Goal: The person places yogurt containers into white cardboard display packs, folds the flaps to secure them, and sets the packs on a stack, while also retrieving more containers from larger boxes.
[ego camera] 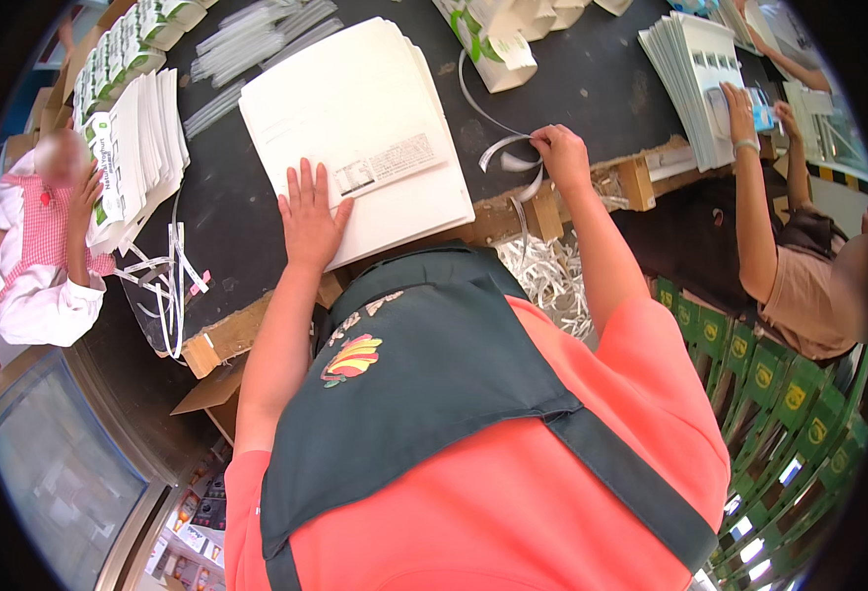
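A stack of white printed cardboard sheets (353, 96) lies before me at the edge of a black tabletop. Flat on its lower left part rests my left hand (312, 214), fingers spread, beside a smaller printed panel (393, 164). To the right of the stack, my right hand (561, 151) pinches the end of a thin, pale curled strip (489, 111) between thumb and fingers. More curled strips (519, 162) hang by that hand over the table's edge.
Folded yoghurt cartons (138, 140) stand at left, near loose strips (175, 273). Clear plastic strips (257, 44) lie behind the stack. Formed cartons (504, 55) stand at the back. At right, a co-worker's hands handle a blue-and-clear item by more cardboard sheets (700, 89). Another person stands at left.
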`<state>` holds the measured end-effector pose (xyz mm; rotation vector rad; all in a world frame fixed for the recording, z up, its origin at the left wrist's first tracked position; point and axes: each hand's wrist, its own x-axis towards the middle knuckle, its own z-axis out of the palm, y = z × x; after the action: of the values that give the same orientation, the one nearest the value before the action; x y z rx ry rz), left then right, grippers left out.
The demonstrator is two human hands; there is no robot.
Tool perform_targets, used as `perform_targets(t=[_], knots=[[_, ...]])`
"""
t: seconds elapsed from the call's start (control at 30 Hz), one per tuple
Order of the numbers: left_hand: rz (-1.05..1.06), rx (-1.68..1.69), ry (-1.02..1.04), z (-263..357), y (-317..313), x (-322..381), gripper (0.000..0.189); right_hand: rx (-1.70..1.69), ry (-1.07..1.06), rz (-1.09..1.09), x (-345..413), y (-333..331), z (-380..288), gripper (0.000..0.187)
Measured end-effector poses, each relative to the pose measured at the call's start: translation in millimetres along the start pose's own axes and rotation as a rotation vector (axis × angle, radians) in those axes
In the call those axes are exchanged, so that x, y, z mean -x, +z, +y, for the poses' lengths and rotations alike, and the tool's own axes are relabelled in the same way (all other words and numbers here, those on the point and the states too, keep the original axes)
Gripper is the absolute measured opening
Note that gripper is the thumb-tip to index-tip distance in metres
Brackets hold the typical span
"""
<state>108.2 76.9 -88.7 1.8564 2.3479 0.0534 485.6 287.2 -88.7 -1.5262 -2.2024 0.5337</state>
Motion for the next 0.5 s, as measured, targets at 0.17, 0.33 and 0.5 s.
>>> perform_targets(t=[0.17, 0.33, 0.5], knots=[[0.018, -0.018, 0.017, -4.9, 3.1, -1.7, 0.076, -0.126, 0.183, 0.364, 105.3, -40.7, 27.2, 0.01], [0.056, -0.017, 0.049, -10.6, 6.4, -4.5, 0.076, 0.027, 0.776, 0.06, 306.8, -31.0, 128.2, 0.02], [0.026, 0.009, 0.055, -14.2, 5.6, -2.7, 0.077, 0.331, 0.961, -0.129, 376.0, -20.5, 197.2, 0.033]])
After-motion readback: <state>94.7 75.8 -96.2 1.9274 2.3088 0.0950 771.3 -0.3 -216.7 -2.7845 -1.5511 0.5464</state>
